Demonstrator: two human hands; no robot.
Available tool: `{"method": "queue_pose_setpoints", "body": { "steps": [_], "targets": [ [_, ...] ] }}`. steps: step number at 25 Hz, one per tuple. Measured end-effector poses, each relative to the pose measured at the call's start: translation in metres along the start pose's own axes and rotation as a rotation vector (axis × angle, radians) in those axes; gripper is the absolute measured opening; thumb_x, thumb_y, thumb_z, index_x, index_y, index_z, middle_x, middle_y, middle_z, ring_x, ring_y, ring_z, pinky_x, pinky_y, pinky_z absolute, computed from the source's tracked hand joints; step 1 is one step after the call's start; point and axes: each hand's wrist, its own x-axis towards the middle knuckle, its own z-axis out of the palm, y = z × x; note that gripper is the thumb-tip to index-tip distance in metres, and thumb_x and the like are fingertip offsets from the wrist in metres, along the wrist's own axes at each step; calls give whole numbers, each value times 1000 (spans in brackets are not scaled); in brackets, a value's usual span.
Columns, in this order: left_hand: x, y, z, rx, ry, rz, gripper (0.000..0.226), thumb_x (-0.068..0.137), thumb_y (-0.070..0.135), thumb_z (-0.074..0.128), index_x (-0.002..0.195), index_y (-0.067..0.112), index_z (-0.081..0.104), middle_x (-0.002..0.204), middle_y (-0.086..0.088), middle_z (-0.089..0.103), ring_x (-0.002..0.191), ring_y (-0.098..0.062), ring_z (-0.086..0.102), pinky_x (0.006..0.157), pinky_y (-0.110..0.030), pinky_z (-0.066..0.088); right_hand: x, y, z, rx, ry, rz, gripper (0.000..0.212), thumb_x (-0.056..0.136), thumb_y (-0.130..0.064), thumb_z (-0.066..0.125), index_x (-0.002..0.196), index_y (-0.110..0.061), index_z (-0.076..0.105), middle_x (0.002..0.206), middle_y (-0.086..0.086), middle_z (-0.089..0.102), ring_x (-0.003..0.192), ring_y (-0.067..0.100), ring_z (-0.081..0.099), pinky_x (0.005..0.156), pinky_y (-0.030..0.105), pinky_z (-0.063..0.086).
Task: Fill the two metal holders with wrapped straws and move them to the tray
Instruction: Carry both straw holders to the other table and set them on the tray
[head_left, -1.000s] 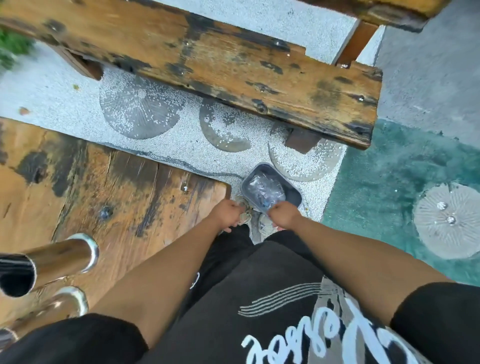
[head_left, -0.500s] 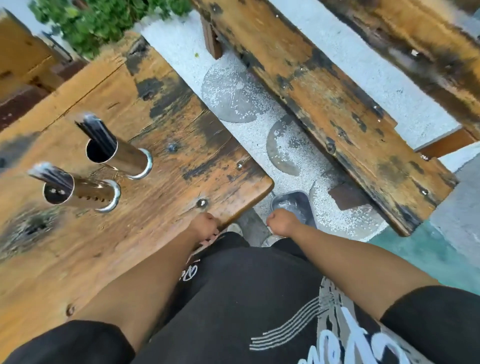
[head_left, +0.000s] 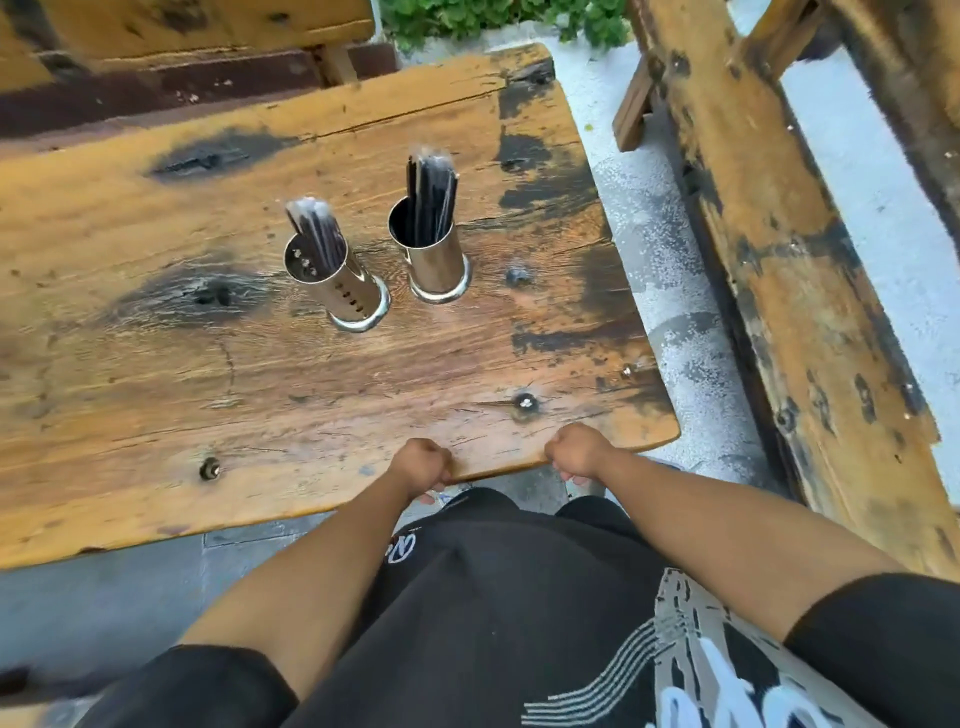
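Weathered wood fills most of the frame: a worn plank table (head_left: 218, 395), stained with dark patches and studded with bolts, runs from the left edge to right of centre. Two metal holders stand on it side by side just above centre, their bases close but apart. The left holder (head_left: 337, 283), pierced with small holes, leans toward the upper left and carries a bunch of dark wrapped straws (head_left: 316, 228); the right holder (head_left: 434, 260) stands nearly upright with its own bunch of wrapped straws (head_left: 432, 192) rising above the rim. At the table's near edge, lower centre, a person's left hand (head_left: 422, 462) and right hand (head_left: 576, 449) are both curled, knuckles up, with fingers tucked below the tabletop; whether either grips anything cannot be told. A black printed shirt (head_left: 519, 623) fills the bottom of the frame. A wooden bench (head_left: 779, 270) runs down the right side over pale gravel, with green plants (head_left: 498, 18) at the top.
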Motion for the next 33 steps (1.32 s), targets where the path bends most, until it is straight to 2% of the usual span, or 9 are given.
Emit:
{"method": "queue_pose_setpoints", "body": {
  "steps": [6,10,13,20,22,24,27,29,33],
  "targets": [
    [20,-25,-74,-125,40,-26,21,103,16,46,89,9,60,77,-11,66,60,-26,58,66,-34,51,28,-89,20,-35,-5,-28,26,99,-19,48,80,-7,62,79,16,66,75,28,62,69,36,52],
    [33,-24,-126,-206,56,-20,17,102,12,46,93,6,59,76,-12,64,53,-24,54,58,-31,48,39,-137,28,-27,30,-43,19,99,-20,50,85,-11,59,83,15,66,73,26,60,64,34,51],
    [37,-19,-154,-244,57,-27,12,100,9,48,95,7,58,77,-12,63,52,-23,53,53,-28,44,48,-161,28,-9,39,-37,20,99,-18,49,81,-12,55,83,16,65,71,26,57,61,34,46],
    [61,0,-187,-418,128,-28,3,96,7,60,96,10,59,82,-12,64,57,-20,54,51,-24,44,79,-189,2,75,132,-41,8,98,-17,57,98,-10,58,89,10,63,80,25,59,63,30,45],
    [69,5,-192,-467,197,0,21,93,11,69,110,11,57,93,-14,66,66,-20,59,55,-24,49,87,-196,-9,175,178,-61,18,96,-15,61,112,-8,55,86,4,58,77,20,56,62,25,42],
    [81,13,-200,-461,255,36,49,88,17,78,128,11,51,110,-15,66,91,-25,65,82,-31,55,97,-205,-21,241,236,-93,52,90,-19,74,133,-10,47,93,0,57,92,21,61,78,28,48],
    [100,25,-215,-437,305,125,96,76,26,90,152,16,32,141,-16,50,129,-29,55,113,-45,43,116,-216,-39,242,270,-169,105,75,-31,90,156,-16,25,141,8,48,133,27,49,115,41,39],
    [110,36,-225,-442,347,204,125,63,37,97,160,25,18,156,-11,33,144,-24,39,121,-45,35,131,-221,-50,247,309,-215,129,63,-40,96,161,-19,16,158,9,33,147,26,33,122,45,29],
    [130,48,-235,-430,343,342,154,41,56,101,159,43,2,167,0,18,154,-16,22,126,-44,24,154,-231,-61,246,391,-308,136,45,-55,97,156,-24,25,147,3,34,140,16,29,120,33,27]
  ]
}}
